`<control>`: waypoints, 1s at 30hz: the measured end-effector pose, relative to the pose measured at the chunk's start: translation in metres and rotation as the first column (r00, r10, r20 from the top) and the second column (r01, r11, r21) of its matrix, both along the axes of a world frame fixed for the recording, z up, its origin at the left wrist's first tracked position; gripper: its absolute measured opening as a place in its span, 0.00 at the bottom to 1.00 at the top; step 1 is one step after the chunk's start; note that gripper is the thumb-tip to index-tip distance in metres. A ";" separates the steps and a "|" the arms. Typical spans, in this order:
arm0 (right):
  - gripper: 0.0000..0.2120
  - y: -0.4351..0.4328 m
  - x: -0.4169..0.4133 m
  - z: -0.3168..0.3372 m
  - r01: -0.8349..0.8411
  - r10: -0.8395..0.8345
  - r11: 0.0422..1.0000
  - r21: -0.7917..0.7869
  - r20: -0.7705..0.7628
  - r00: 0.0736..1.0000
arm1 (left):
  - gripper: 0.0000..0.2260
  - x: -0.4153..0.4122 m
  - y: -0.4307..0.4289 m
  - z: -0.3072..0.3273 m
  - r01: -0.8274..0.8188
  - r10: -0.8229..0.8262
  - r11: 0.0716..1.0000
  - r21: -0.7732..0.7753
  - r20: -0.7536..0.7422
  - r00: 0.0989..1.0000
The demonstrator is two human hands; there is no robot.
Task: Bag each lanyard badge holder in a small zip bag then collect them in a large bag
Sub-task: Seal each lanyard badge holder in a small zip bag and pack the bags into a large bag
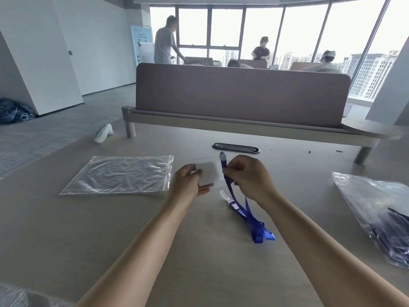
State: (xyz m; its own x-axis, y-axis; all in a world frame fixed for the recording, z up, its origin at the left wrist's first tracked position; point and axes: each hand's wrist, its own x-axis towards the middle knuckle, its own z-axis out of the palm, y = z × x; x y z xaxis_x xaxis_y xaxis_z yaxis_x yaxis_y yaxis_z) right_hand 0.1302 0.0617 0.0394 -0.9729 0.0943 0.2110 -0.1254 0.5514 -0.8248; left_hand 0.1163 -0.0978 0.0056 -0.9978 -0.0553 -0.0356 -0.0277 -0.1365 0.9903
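Note:
Above the table's middle my left hand (188, 181) grips the left edge of a clear badge holder with a white card in it (208, 173). The blue lanyard (245, 209) is pinched in my right hand (247, 176) near its top. Its ribbon hangs down to the table and ends in folded loops at the lower right. A clear strap clip (224, 196) dangles from the lanyard. A large empty zip bag (124, 173) lies flat to the left of my hands. I cannot make out a small zip bag.
A clear bag with dark lanyards inside (376, 218) lies at the right table edge. A black cable slot (235, 148) sits beyond my hands, and a padded divider (241, 96) stands behind it. A white handheld device (103, 132) lies far left. Several people stand or sit at the windows.

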 end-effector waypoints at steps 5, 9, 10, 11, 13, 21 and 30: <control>0.05 -0.024 0.004 0.001 -0.046 0.045 0.999 -0.012 -0.035 0.998 | 0.10 0.009 0.005 0.005 0.047 -0.046 0.998 0.039 -0.030 0.999; 0.08 -0.034 0.008 -0.004 -0.041 0.044 0.998 0.039 -0.082 0.996 | 0.10 0.013 0.006 0.005 0.024 -0.018 0.996 0.086 -0.066 0.998; 0.09 -0.035 0.008 -0.005 -0.046 0.051 0.998 0.053 -0.088 0.995 | 0.11 0.013 0.006 0.004 0.014 -0.008 0.996 0.087 -0.072 0.997; 0.09 -0.036 0.009 -0.006 -0.054 0.060 0.996 0.068 -0.091 0.994 | 0.12 0.013 0.006 0.004 0.007 -0.001 0.997 0.081 -0.077 0.997; 0.12 -0.037 0.012 -0.006 -0.078 0.086 0.993 0.091 -0.089 0.992 | 0.14 0.014 0.005 0.003 -0.015 0.019 0.998 0.057 -0.076 0.997; 0.08 -0.036 0.010 -0.011 -0.080 0.081 0.997 0.023 -0.048 0.996 | 0.10 0.006 -0.003 0.005 -0.155 0.154 0.988 -0.005 -0.118 0.981; 0.03 -0.026 0.008 -0.029 -0.169 0.217 0.951 -0.260 0.170 0.961 | 0.08 -0.002 -0.025 0.033 -0.172 0.188 0.978 0.116 -0.147 0.971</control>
